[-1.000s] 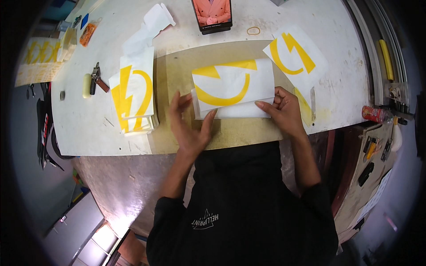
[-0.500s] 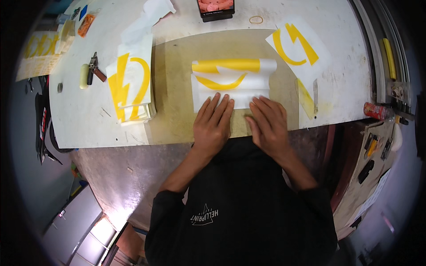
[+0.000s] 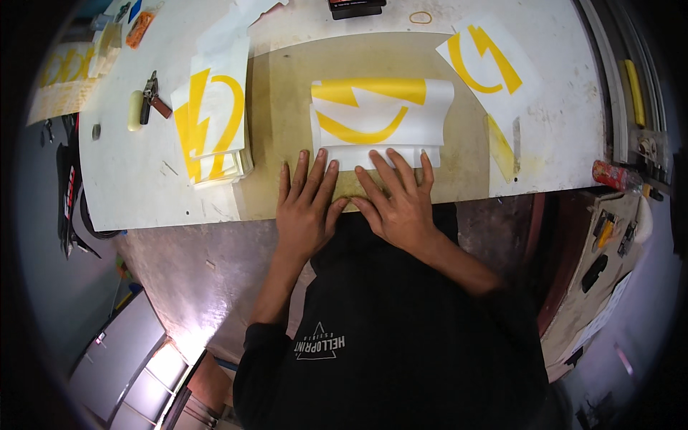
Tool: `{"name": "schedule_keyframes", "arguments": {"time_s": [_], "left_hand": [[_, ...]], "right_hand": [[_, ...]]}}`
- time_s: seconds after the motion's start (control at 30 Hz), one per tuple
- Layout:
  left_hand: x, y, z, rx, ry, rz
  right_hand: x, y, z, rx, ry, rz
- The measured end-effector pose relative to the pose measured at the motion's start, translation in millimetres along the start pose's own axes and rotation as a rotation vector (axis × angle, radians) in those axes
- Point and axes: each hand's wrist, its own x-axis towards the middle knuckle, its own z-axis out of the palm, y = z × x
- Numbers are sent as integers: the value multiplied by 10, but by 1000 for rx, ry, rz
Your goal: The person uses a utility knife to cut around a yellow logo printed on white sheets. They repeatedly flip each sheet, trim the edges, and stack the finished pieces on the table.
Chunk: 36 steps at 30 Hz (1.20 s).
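A white sheet with yellow shapes (image 3: 380, 125) lies curled on the brownish cutting mat (image 3: 287, 79) in front of me, its right side lifting a little. Along its near edge runs a pale folded strip. My left hand (image 3: 307, 204) rests flat with spread fingers, its fingertips at the near left corner of the sheet. The fingers of my right hand (image 3: 400, 197) are also apart, lying on the near strip. Neither hand grips anything. The two thumbs come close together over the mat's near edge.
To the left stands a stack of yellow-and-white sheets (image 3: 218, 136). Beyond it lie a dark tool with a brown handle (image 3: 152, 100) and a pale yellow cylinder (image 3: 135, 110). Another printed sheet (image 3: 484, 61) and a yellowish strip (image 3: 502, 147) are at right. A phone (image 3: 356, 8) stands far back.
The sheet has unrolled more, showing more of its yellow shapes. My left hand has slid left off most of the sheet; my right hand has moved left, its fingers spreading.
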Motion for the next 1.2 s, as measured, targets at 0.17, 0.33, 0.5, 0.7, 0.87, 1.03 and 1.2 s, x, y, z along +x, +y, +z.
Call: {"name": "schedule_keyframes", "arguments": {"time_s": [0.17, 0.33, 0.5, 0.7, 0.87, 1.03, 1.2], "left_hand": [[-46, -8, -2, -16, 26, -23], [40, 51, 59, -35, 188, -60], [300, 95, 124, -109, 396, -100], [429, 82, 49, -93, 309, -76], [449, 36, -7, -46, 137, -51], [523, -38, -84, -32, 36, -24], [677, -243, -176, -44, -84, 13]], "right_hand": [[-320, 569, -352, -156, 18, 47], [-189, 736, -614, 125, 214, 219], [609, 987, -534, 1275, 154, 511], [1121, 1275, -356, 1698, 68, 616], [1016, 754, -420, 273, 363, 441], [1024, 367, -158, 113, -26, -250], [1139, 463, 21, -81, -170, -182]]}}
